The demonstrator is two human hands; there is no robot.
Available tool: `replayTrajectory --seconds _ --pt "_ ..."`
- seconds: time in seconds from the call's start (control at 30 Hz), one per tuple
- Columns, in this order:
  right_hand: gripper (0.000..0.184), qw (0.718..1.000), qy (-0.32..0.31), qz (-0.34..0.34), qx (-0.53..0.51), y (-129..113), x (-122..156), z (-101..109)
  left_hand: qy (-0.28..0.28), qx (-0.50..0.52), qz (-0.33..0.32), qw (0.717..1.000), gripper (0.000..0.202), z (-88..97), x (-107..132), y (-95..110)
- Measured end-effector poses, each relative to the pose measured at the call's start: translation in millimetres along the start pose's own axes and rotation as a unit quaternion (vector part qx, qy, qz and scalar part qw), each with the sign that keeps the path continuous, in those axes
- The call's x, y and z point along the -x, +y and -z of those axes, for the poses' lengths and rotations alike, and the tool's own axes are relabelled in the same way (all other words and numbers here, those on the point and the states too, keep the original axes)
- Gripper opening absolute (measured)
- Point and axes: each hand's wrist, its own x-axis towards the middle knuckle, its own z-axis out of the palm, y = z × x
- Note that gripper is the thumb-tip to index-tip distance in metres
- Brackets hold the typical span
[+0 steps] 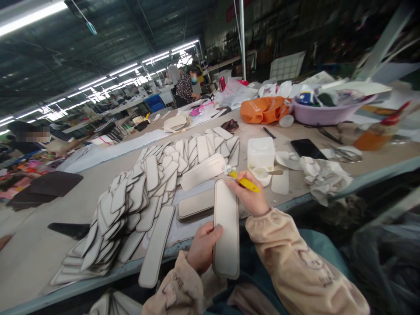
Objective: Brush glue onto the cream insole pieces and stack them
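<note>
Left hand [202, 247] grips a long pale panel [226, 236] upright at the bench [26, 258] edge, hiding one end of the stack [197, 203] behind; right hand [253, 197] wrapped round a yellow brush [250, 185] by the panel's top corner, touching or not I can't tell. Purple basin [323, 114]: a jumble, hard to sort. White tub [261, 151]: contents unclear; bottle [374, 136]: amber stuff, blurred.

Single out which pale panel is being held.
The panel in the left hand, its far end beside the right hand, which holds a yellow-handled tool. Neither hand holds any other panel.
</note>
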Motion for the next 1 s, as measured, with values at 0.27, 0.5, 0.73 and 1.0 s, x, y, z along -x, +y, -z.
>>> replayTrajectory --seconds 0.27,0.5,0.73,1.0 --pt "0.026 1.0 0.014 0.018 0.019 3.0 1.3 -1.9 -0.009 0.015 -0.031 0.999 0.031 -7.9 -8.4 6.7" --pt "0.026 0.998 0.03 0.026 0.044 3.0 4.2 -5.4 0.009 0.014 -0.023 1.0 0.039 -0.8 -12.0 -2.7" --pt "0.029 0.997 0.045 0.039 0.052 14.0 7.1 -7.4 0.013 -0.029 -0.036 0.999 0.038 22.0 -9.8 9.4" --pt "0.028 0.992 0.083 0.003 -0.093 11.2 -2.7 1.9 0.134 -0.031 -0.094 0.986 0.034 104.1 -32.2 105.0"
